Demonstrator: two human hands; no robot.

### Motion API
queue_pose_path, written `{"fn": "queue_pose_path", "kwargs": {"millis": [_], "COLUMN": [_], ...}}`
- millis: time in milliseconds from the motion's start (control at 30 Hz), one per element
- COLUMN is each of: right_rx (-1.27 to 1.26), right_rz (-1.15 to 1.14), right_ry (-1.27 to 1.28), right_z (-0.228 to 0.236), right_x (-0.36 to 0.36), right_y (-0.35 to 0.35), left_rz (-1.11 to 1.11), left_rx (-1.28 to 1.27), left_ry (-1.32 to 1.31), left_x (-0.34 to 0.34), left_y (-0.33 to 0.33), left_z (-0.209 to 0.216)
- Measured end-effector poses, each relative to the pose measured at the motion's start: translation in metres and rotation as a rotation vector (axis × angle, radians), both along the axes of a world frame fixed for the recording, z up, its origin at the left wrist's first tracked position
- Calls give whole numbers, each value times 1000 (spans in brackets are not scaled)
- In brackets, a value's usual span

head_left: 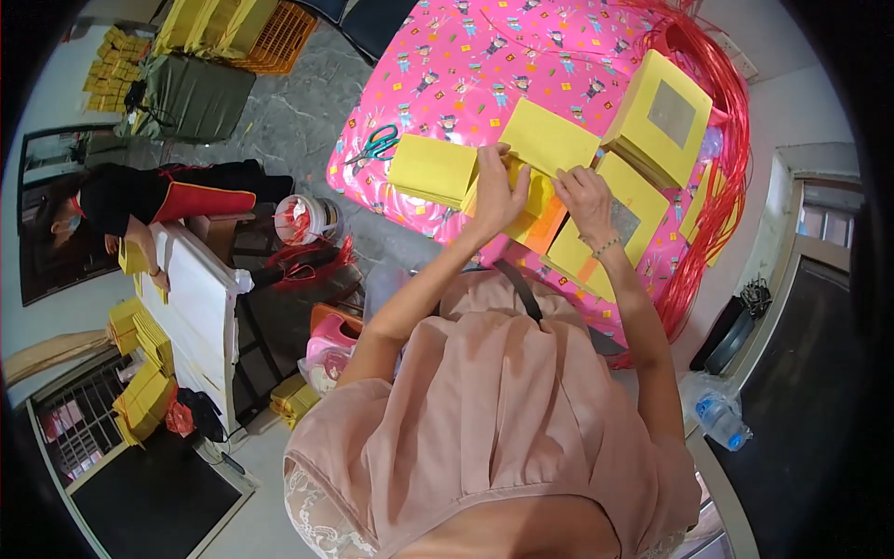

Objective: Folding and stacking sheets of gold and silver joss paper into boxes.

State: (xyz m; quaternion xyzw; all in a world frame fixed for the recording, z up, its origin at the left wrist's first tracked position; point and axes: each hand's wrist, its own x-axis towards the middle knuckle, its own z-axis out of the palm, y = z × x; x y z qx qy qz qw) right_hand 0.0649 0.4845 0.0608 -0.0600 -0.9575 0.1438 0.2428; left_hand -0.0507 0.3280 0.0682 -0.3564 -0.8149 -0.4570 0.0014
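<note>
On the pink table cover, my left hand point(500, 191) has its fingers and thumb bent over the edges of a small stack of yellow paper point(540, 194). My right hand point(587, 205) pinches at that stack's right side, fingertips together. An orange strip point(543, 231) shows along its near end, between my hands. Left of it lies another yellow paper stack point(430, 170), and a further one point(549, 135) sits just beyond my fingers. Under and beside my right wrist is a yellow stack with a grey patch point(629, 210). Teal-handled scissors point(377, 144) rest at the left.
A tall yellow paper stack point(663, 116) stands at the right. Red plastic strands point(736, 140) hang along the table's right edge. Left, a co-worker point(140, 200) handles yellow paper at a white table point(191, 298). A white bucket point(321, 219) stands on the floor between the tables.
</note>
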Motion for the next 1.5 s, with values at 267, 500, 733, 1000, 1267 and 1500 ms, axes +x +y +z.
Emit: {"fn": "queue_pose_path", "kwargs": {"millis": [267,500,733,1000,1267,1500], "right_rx": [92,-144,-190,-194,-202,-197], "right_rz": [70,78,68,83,85,78], "right_ry": [29,50,-85,-136,-172,-184], "right_z": [38,48,26,22,22,23], "right_x": [-7,4,25,32,32,35], "right_y": [-25,-42,-45,-50,-50,-48], "left_rz": [163,380,537,624,634,587], "left_rx": [428,459,460,425,419,75], "left_ry": [-939,-930,-866,-777,-731,-468], "left_x": [0,-41,-62,-55,-48,-40], "left_y": [17,-56,-131,-144,-136,-127], "left_z": [-16,-10,-49,-114,-112,-94]}}
